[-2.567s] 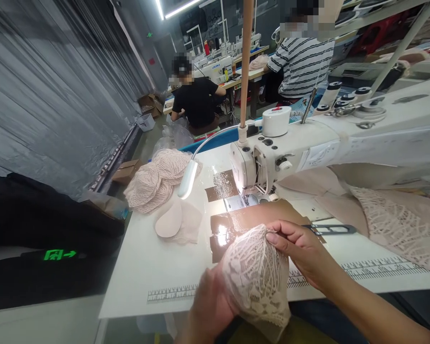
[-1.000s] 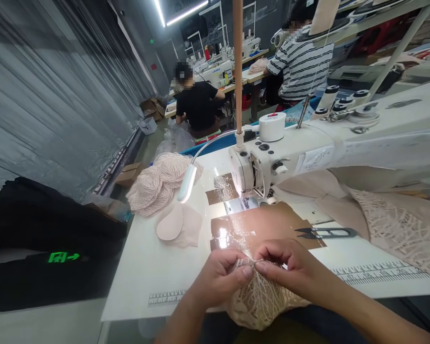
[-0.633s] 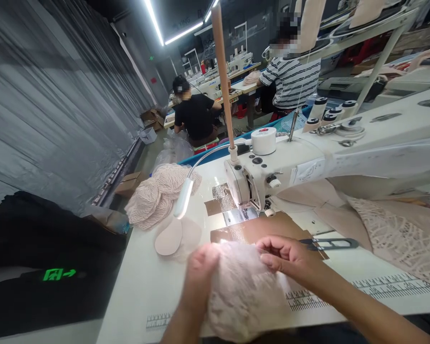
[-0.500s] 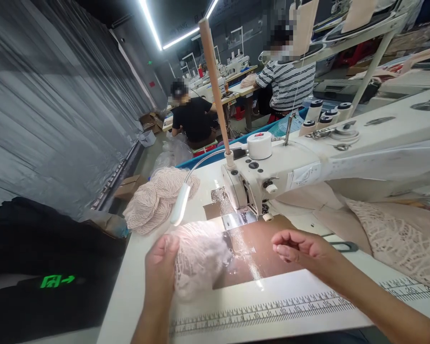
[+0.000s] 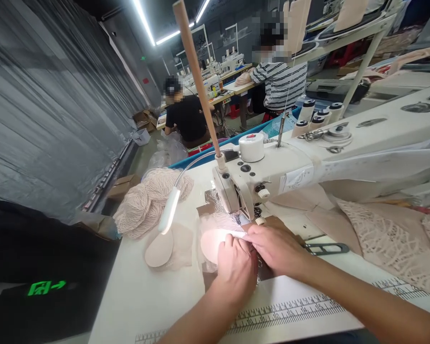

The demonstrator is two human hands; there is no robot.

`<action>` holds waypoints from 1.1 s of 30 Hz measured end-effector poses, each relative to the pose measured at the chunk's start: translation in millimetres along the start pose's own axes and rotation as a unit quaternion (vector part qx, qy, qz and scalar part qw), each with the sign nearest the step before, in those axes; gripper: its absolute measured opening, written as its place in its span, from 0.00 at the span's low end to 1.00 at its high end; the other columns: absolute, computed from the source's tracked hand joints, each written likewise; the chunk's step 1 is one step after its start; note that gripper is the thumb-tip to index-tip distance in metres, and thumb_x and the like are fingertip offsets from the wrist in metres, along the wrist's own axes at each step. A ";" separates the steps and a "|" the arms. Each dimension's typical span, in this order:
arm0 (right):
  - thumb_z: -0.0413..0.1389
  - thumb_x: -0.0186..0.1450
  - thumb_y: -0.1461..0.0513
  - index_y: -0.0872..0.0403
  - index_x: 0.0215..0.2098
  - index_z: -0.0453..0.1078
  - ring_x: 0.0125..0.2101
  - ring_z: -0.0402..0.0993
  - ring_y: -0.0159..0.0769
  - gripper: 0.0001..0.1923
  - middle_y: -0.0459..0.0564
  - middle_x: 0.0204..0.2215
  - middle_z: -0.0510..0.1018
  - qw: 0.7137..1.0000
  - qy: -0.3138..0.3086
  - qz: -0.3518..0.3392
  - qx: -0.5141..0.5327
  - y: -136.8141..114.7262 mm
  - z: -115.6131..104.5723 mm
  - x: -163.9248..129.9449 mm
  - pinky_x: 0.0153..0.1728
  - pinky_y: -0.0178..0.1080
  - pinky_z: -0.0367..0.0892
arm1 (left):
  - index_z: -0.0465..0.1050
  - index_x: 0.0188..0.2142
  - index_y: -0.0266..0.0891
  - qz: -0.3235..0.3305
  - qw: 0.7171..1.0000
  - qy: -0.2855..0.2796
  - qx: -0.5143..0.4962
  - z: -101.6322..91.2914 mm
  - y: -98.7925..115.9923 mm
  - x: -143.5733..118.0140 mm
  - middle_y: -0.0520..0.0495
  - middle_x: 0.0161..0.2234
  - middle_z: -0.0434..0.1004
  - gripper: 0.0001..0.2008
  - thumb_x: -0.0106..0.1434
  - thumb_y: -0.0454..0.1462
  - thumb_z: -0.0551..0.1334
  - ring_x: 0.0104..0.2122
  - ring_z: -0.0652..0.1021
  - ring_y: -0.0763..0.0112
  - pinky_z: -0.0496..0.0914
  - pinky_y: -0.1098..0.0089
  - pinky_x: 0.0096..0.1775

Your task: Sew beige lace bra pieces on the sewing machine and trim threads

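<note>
Below the sewing machine head [image 5: 232, 191], a pale beige lace piece with a smooth rounded pad [image 5: 209, 243] lies under bright lamp light. My left hand [image 5: 236, 263] is closed, its curled fingers gripping the piece's near right edge. Touching it, my right hand [image 5: 274, 246] pinches the same edge close to the presser foot. The fingers hide the exact edge they hold. To the left, another rounded beige pad [image 5: 159, 251] rests on sheer fabric; whether it joins the held piece I cannot tell.
A heap of beige lace [image 5: 146, 200] sits at the table's left, behind the lamp [image 5: 170, 210]. Dark thread snips [image 5: 327, 248] lie beside my right forearm. More lace fabric [image 5: 376, 239] spreads at right. A printed ruler [image 5: 286, 310] runs along the front edge. Two people sit beyond.
My left hand has moved right, bringing the lace piece under the machine head. My right hand has moved left and taken the piece's edge. The rounded pads have come into view.
</note>
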State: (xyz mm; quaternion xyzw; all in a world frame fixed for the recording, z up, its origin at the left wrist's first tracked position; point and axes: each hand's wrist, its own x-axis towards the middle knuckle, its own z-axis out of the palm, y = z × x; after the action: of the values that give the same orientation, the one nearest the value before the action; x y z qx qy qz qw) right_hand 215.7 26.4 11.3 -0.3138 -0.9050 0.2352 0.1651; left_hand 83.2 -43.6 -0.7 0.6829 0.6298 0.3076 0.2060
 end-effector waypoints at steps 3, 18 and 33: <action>0.48 0.60 0.72 0.53 0.32 0.72 0.33 0.70 0.40 0.13 0.52 0.33 0.74 0.995 0.003 -0.022 -0.101 -0.3 12.9 -4.6 0.30 0.38 0.63 | 0.71 0.28 0.38 0.009 0.998 -0.058 0.031 -26.5 10.4 -2.9 0.42 0.25 0.65 0.11 0.62 0.40 0.57 0.34 0.67 0.55 0.61 0.58 0.41; 0.50 0.56 0.76 0.54 0.44 0.74 0.27 0.69 0.37 0.22 0.51 0.33 0.77 0.965 0.086 -0.002 -0.249 4.3 31.6 5.9 0.25 0.38 0.61 | 0.72 0.49 0.35 0.200 0.968 -0.027 0.148 -27.7 -53.6 27.1 0.39 0.50 0.75 0.15 0.67 0.33 0.52 0.38 0.73 0.61 0.72 0.62 0.39; 0.47 0.55 0.77 0.56 0.45 0.73 0.26 0.65 0.35 0.24 0.52 0.31 0.75 0.978 0.066 0.016 -0.195 4.9 28.6 6.1 0.25 0.37 0.56 | 0.72 0.50 0.35 0.193 0.970 -0.048 0.139 -35.6 -60.5 39.7 0.39 0.47 0.76 0.16 0.67 0.32 0.51 0.38 0.73 0.61 0.71 0.61 0.40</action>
State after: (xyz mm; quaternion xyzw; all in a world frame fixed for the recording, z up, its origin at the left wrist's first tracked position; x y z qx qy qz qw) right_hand 200.8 24.6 -14.3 -0.3694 -0.9154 0.0358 0.1560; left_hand 15.4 -0.8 -9.0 0.8274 0.5118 0.2184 0.0759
